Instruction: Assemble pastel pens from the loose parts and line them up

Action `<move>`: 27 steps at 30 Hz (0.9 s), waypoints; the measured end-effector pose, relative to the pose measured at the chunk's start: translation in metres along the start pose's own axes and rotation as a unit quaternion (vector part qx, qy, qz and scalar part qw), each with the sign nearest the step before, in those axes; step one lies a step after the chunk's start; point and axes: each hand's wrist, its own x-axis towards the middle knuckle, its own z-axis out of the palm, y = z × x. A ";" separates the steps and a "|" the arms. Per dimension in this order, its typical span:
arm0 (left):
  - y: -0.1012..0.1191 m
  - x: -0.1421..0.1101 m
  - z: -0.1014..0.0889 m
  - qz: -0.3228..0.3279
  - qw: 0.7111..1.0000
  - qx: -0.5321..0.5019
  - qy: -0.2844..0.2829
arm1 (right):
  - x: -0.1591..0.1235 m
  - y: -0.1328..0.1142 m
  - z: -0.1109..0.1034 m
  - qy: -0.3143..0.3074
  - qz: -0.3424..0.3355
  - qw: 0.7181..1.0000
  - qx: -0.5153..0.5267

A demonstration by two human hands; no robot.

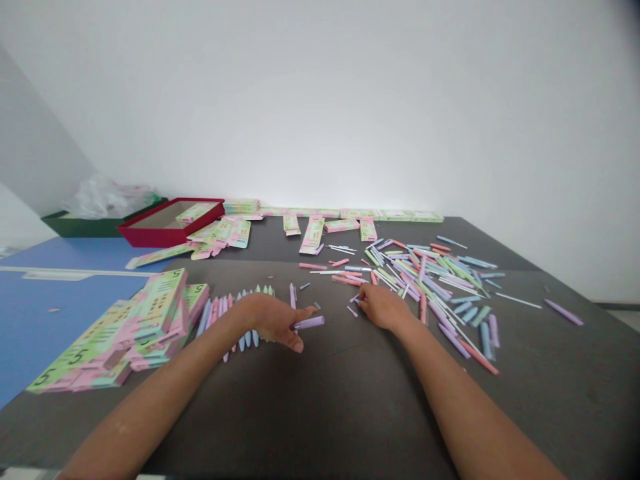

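Observation:
My left hand (273, 321) grips a lilac pen barrel (309, 323) between thumb and fingers, just above the dark grey table (350, 400). Behind this hand lies a tight row of pastel pens (235, 313), side by side. My right hand (380, 307) has its fingertips down at the near edge of a loose heap of pink, blue, green and lilac pen parts with thin white refills (425, 293). Whether those fingers hold a small piece is hidden. Stacked green-and-pink printed cartons marked 5 (115, 340) lie left of the pen row.
Flat printed cartons (313, 235) lie along the table's far side. Behind them are a red tray (165, 235) holding a carton and a green bin (80, 227) with a plastic bag (107, 199). A blue surface (60, 320) adjoins the table's left side, and a white wall stands behind.

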 end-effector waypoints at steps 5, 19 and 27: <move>-0.010 -0.001 0.001 0.001 1.000 -0.011 0.014 | 0.003 -0.001 -0.005 0.035 0.033 0.999 0.022; -0.017 -0.006 0.001 0.013 0.999 -0.014 0.031 | 0.013 -0.011 0.015 0.072 -0.073 0.993 -0.053; -0.018 -0.008 0.000 0.008 0.999 -0.024 0.026 | 0.015 -0.017 0.009 0.145 -0.064 0.987 -0.002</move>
